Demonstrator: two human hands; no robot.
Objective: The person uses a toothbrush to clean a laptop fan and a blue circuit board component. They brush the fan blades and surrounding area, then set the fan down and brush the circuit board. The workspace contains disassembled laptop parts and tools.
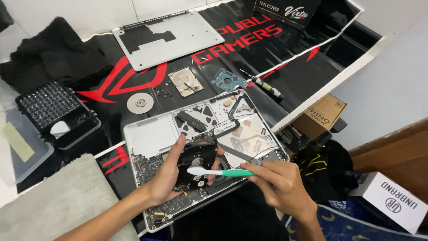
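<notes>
An opened silver laptop chassis (pixel 147 134) lies on a black and red mat, its boards and parts exposed. My left hand (pixel 167 176) grips a black round cooling fan (pixel 196 163) and holds it tilted over the laptop's near half. My right hand (pixel 278 183) holds a white and green toothbrush (pixel 223 172) by its handle. The white brush head lies against the fan's lower face.
The laptop's silver bottom cover (pixel 165 38) lies at the back. A metal disc (pixel 140 103), an opened hard drive (pixel 186 82), a small green circuit board (pixel 228 80) and a screwdriver (pixel 263 84) sit behind the laptop. A bit-set case (pixel 49 102) stands left, cardboard boxes (pixel 323 114) right.
</notes>
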